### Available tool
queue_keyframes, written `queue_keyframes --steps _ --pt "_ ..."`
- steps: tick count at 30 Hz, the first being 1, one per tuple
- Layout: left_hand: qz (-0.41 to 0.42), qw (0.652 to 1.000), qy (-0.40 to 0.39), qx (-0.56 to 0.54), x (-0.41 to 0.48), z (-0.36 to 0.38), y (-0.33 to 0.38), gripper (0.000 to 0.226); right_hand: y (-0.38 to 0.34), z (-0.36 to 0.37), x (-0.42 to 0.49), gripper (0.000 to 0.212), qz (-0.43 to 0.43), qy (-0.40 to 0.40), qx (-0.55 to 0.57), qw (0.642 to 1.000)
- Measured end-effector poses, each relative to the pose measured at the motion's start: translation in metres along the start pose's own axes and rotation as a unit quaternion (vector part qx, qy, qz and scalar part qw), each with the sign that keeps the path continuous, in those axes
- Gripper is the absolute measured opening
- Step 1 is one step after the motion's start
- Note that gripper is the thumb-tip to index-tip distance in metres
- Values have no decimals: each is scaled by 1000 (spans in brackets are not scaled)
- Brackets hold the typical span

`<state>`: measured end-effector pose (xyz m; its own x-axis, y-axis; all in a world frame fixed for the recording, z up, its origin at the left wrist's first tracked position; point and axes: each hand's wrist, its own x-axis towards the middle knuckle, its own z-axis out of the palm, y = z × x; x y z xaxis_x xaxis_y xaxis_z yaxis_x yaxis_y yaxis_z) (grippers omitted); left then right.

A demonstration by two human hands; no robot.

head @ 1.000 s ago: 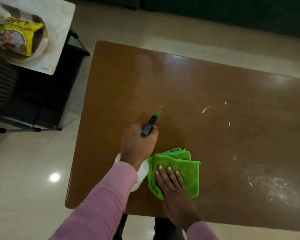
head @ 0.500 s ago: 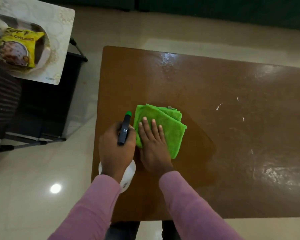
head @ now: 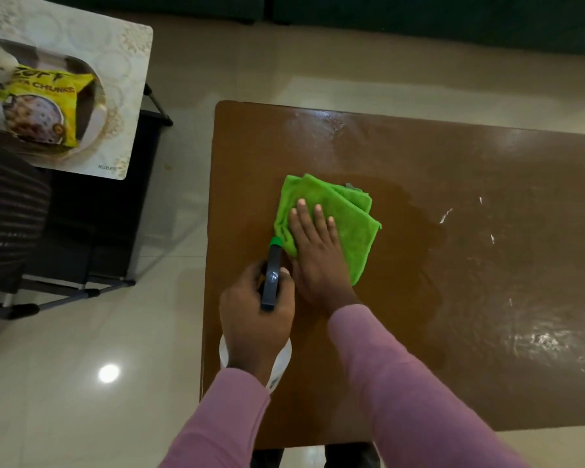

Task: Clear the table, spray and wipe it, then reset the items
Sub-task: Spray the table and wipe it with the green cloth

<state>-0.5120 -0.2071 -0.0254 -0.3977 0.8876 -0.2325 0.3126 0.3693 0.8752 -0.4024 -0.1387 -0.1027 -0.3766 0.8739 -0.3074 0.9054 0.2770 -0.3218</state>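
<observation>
A folded green cloth (head: 352, 231) lay near the left end of the brown table (head: 487, 332), pressed flat under the right hand (head: 318, 261), whose fingers were straight and slightly spread. Just beside it, the left hand (head: 250, 319) gripped a spray bottle (head: 271, 282), nozzle at the cloth's edge. White specks (head: 446, 215) dotted the table's right half. A yellow packet (head: 48, 92) sat beyond the table's far left corner.

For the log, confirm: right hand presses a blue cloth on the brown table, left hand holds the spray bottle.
Wrong: the head view shows a green cloth, not blue. The right hand presses it on the table; left hand holds the spray bottle.
</observation>
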Motion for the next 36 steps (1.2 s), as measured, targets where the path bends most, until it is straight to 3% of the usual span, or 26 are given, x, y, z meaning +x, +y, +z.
queue_keyframes --steps 2,5,7,9,13,15,18,20,22,24,28,30,32,36 --pt "0 1000 -10 -8 -1 0 1 18 35 -13 0 73 36 32 5 999" --pt "-7 1000 -16 -15 -1 2 1 15 97 -41 9 59 218 89 33 971" --pt "-3 1000 -15 -16 -1 4 0 17 107 -52 30 59 292 98 63 949" --pt "-1 1000 -15 -15 -2 4 2 16 83 -47 51 59 280 92 45 955" --pt "-11 1000 -19 5 -3 2 5 15 17 -20 62 65 60 27 -22 998" --pt "-20 1000 -19 3 -1 1 5 19 28 -26 60 68 6 16 -36 999" --pt "-21 1000 -16 -16 1 -1 5 18 85 -49 64 60 128 70 -19 989" --pt "-8 1000 -10 -25 1 -2 6 16 116 -69 74 59 257 87 21 962" --pt "1 1000 -7 -26 0 -3 6 18 114 -78 98 61 320 91 48 942" --pt "8 1000 -7 -21 -3 -1 6 19 82 -73 121 63 296 87 41 950" --pt "-5 1000 -19 -25 -7 1 8 20 9 -41 139 65 87 51 -23 995" --pt "-22 999 -22 -41 -7 2 9 22 18 -44 136 65 44 43 -44 997" --pt "-27 998 -24 -50 -8 3 9 22 53 -56 130 64 89 69 -41 993" --pt "-17 999 -19 -43 -7 1 7 21 119 -83 117 59 284 92 33 954"
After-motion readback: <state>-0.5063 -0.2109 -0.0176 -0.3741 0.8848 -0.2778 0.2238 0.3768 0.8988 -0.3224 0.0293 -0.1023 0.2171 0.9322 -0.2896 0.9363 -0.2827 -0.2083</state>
